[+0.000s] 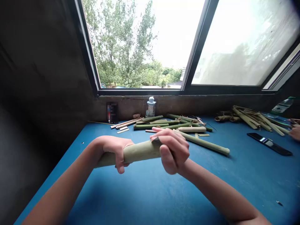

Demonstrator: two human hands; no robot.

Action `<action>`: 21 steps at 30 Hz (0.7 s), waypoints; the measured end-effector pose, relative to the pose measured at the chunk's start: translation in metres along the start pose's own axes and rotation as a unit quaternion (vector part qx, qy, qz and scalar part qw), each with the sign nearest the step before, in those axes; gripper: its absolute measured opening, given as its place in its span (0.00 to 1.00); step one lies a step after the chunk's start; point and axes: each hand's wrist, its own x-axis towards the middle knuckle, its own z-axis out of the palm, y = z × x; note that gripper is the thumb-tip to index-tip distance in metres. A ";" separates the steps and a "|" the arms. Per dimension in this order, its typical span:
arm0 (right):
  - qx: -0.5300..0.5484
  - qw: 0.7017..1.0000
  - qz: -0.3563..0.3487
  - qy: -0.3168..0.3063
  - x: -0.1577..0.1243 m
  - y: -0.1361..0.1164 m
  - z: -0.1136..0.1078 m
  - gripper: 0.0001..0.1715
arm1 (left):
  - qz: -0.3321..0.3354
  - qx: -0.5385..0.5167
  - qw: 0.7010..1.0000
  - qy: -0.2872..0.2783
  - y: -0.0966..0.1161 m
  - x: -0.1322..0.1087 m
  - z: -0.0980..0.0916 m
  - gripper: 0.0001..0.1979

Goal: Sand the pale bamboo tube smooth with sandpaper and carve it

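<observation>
Both hands closed around a thick, pale green bamboo tube (pixel 140 152), which lies roughly level and appears to be held above the middle of the blue table (pixel 234 181), near its front edge. Left hand (pixel 114 150) wrapped around the left part of the tube, fingers curled under it. Right hand (pixel 173 150) clasped over the right end, fingers across the top and thumb below; that end is hidden by the hand, so its cut face cannot be seen. No pinching observed.

Toward the back edge of the table lies a heap of green bamboo strips (pixel 161 124), with pale flat slats (pixel 124 124) to its left. A long green stick (pixel 203 143) runs out to the right just beyond the right hand; contact with the hand cannot be confirmed.

Risks: the smooth rind could slip if grip pressure eases, and the tube could then drop and roll on the flat table. Any rough cut edge at the right end could nick the right fingers. A sideways swing of the right hand could knock the long stick.
</observation>
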 end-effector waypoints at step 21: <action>-0.094 0.756 0.646 0.033 -0.009 0.137 -0.138 0.34 | 0.277 0.599 0.520 0.542 -0.019 0.059 0.022 0.17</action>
